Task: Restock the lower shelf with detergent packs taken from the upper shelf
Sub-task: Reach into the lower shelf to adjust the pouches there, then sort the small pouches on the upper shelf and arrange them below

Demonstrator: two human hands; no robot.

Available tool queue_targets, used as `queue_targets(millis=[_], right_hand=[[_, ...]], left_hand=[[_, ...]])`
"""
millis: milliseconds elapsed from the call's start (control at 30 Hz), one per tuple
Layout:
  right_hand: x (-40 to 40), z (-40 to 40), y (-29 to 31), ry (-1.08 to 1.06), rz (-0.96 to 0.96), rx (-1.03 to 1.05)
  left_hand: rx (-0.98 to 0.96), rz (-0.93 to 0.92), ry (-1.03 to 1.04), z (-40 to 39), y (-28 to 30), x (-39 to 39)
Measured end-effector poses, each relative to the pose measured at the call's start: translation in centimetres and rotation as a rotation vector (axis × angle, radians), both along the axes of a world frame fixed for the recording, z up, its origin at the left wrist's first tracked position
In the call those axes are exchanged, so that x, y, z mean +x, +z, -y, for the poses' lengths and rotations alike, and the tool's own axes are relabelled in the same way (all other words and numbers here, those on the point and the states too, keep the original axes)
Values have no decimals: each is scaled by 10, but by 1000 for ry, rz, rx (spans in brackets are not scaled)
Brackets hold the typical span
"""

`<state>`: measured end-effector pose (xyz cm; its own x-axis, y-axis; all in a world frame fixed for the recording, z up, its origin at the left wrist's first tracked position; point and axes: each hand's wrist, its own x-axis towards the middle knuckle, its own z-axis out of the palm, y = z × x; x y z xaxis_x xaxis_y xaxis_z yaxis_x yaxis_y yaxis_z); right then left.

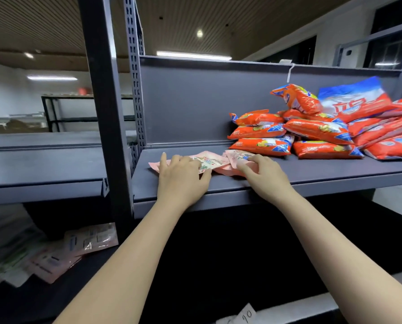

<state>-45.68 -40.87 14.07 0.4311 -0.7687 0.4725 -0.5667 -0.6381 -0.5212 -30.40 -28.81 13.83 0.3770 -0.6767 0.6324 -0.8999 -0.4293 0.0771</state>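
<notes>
Pink detergent packs lie flat on the dark upper shelf (pixel 312 174), near its front left. My left hand (pixel 183 176) lies on the left pink pack (pixel 209 161), fingers spread over it and thumb at its near edge. My right hand (pixel 263 174) grips the right pink pack (pixel 238 157) with curled fingers. Both forearms reach up from below. The lower shelf (pixel 90 277) is dark, and several pale pink and white packs (pixel 55 258) lie at its left.
A heap of orange-red detergent bags (pixel 316 132) and a blue-and-red bag (pixel 354 101) fill the right half of the upper shelf. A perforated grey upright (pixel 134 90) and a thick post (pixel 104 113) stand left of my hands. A paper tag (pixel 244 314) sits at the bottom.
</notes>
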Motion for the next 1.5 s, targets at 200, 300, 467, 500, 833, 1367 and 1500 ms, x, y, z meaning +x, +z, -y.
queue_targets(millis=[200,300,467,500,833,1367,1500], right_hand=[[-3,-29,-12,2,138,-207],[1,-55,-16,130,318,-307],[14,-106,-27,321,439,-246],[16,-117,-31,352,444,-237],[57,-205,-85,649,462,-127],[173,-252,-179,673,66,101],[210,-258,-186,605,9,125]], left_hand=[[-263,-137,-195,-24,-4,-9],[-352,-156,-216,-51,-11,-17],[-441,-135,-227,-107,-23,-25],[-462,-136,-217,-120,-26,-23],[-369,-325,145,-251,-83,26],[-71,-535,450,-340,-163,152],[8,-538,429,-348,-169,199]])
